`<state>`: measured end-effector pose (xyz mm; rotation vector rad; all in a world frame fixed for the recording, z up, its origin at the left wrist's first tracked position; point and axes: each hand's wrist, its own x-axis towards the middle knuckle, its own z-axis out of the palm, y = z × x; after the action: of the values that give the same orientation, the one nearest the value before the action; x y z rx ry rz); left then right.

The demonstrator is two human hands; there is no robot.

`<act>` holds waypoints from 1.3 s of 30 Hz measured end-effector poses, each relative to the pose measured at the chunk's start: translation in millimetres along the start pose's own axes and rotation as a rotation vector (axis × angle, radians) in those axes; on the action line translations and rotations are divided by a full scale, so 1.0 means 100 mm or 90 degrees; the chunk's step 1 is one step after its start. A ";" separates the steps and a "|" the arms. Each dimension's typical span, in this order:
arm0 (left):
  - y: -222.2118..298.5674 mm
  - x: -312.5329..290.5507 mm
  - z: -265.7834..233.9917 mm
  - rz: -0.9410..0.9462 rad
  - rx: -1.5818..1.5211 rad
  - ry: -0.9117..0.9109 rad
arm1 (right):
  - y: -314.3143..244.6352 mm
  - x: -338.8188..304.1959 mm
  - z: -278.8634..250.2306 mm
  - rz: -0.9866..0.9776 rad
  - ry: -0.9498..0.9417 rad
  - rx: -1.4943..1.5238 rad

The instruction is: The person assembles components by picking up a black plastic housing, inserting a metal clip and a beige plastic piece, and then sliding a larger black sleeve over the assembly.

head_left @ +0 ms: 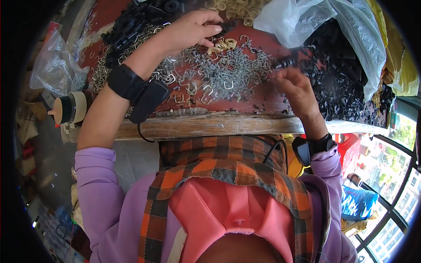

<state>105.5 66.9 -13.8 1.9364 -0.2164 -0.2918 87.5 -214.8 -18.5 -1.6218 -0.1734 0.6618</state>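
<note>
Black plastic fitting point(227, 27), beyond grey metal pile point(239, 65): I judge light, stiff; take by middle. Left grip point(195, 30) at fitting; right grip point(297, 89), right of pile, fingertips bunched. Cannot tell whether either grasps.

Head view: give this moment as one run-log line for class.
left hand: at dark part, grip unclear | right hand: pinched near black fitting, contents unclear | between: small grey pieces on red tabletop

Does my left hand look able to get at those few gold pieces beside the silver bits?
Likely yes. The gold pieces lie uncovered close to your left hand, with nothing visible between. The black part at its fingers might get in the way; I can't tell whether it's held.
</note>
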 end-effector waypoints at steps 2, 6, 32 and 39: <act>0.03 -0.09 0.00 -0.051 -0.269 -0.023 | -0.04 -0.02 0.03 -0.015 -0.006 -0.003; 0.05 -0.30 0.17 -0.078 -0.559 -0.093 | -0.14 -0.09 0.14 -0.067 -0.018 -0.047; 0.36 -0.59 0.78 -0.220 -0.724 -0.151 | -0.34 -0.21 0.57 -0.498 0.043 -0.601; 0.40 -0.65 0.87 -0.192 -0.632 -0.135 | -0.37 -0.23 0.59 -0.461 0.030 -0.598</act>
<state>16.4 -6.2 -1.2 0.9431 0.0881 -0.6607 47.9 -168.6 22.7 -2.2436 -1.1047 -0.0705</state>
